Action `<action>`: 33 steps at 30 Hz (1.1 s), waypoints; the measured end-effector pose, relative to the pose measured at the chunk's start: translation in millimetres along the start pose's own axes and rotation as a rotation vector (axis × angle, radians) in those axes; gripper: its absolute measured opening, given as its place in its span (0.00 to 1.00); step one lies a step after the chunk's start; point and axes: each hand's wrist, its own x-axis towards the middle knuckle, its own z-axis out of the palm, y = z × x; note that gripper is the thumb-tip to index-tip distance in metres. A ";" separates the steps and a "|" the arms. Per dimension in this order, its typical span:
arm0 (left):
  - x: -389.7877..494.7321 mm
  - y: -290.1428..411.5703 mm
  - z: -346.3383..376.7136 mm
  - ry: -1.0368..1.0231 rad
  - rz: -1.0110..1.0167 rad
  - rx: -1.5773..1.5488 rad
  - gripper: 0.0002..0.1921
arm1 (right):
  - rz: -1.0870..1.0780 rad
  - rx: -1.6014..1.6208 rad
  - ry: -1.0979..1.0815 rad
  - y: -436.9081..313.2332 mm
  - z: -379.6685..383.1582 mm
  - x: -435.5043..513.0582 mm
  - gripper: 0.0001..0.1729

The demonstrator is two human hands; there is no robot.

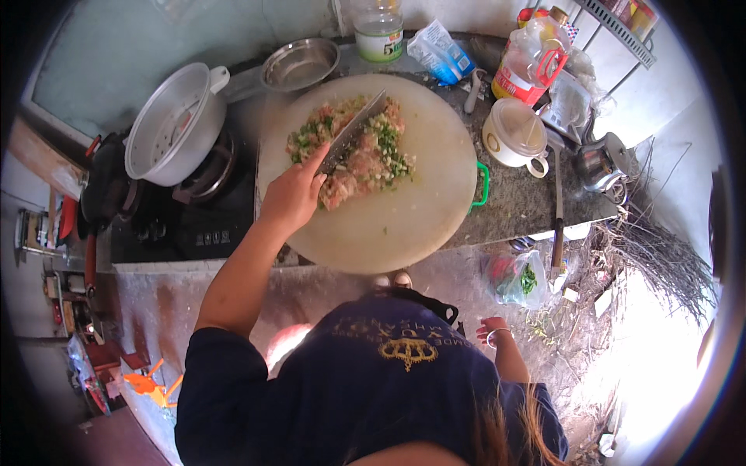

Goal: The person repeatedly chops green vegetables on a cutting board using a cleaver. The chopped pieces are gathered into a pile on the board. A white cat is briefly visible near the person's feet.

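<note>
My left hand [294,195] grips a kitchen knife, its forefinger stretched along the wide metal blade [354,131]; the handle is hidden in the hand. The blade stands on edge in a spread of minced meat with chopped green and white pieces [364,166]. The mince lies on a thick round cutting board [431,198], with a green handle [482,185] on its right side. Low at my right side hangs my right hand [494,331], a bracelet at its wrist. Its fingers are apart and hold nothing.
Left of the board, an aluminium pot [175,125] stands tilted on the black cooktop [186,233]. Behind are a steel bowl [300,64] and a plastic jug [379,35]. At right stand a lidded cup [516,131], an oil bottle [530,58], a long-handled spatula [559,192] and a metal kettle [603,163].
</note>
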 end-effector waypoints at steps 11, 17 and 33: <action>1.9 -8.3 -1.6 0.148 0.015 -0.180 0.25 | 0.079 -0.040 0.017 1.2 -1.8 -10.3 0.14; 0.9 -24.3 -5.0 0.481 0.129 -0.419 0.25 | 0.089 -0.038 0.029 -0.3 -2.2 -11.2 0.14; -19.1 -1.7 3.1 0.085 0.039 -0.097 0.25 | 0.040 -0.035 0.018 -5.4 -2.8 -6.9 0.13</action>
